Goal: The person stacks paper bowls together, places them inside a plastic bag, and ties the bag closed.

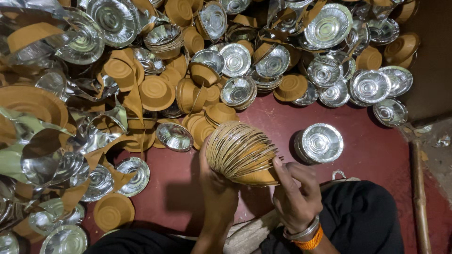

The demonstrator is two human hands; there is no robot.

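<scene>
Both hands clamp a nested stack of paper bowls (pixel 242 153) above the red floor (pixel 372 155): left hand (pixel 214 181) cradles beneath, right hand (pixel 294 188) fingers its brown end. Likely light, crushable (foil-lined, slippery); best held around the sides. Loose bowls (pixel 235 59) lie beyond.

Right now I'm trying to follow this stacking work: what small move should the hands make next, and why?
Probably square the stack of bowls up. It lies on its side between the left hand and the right hand, and its rims look fanned and uneven, so a gentle press together would likely tidy it.
</scene>
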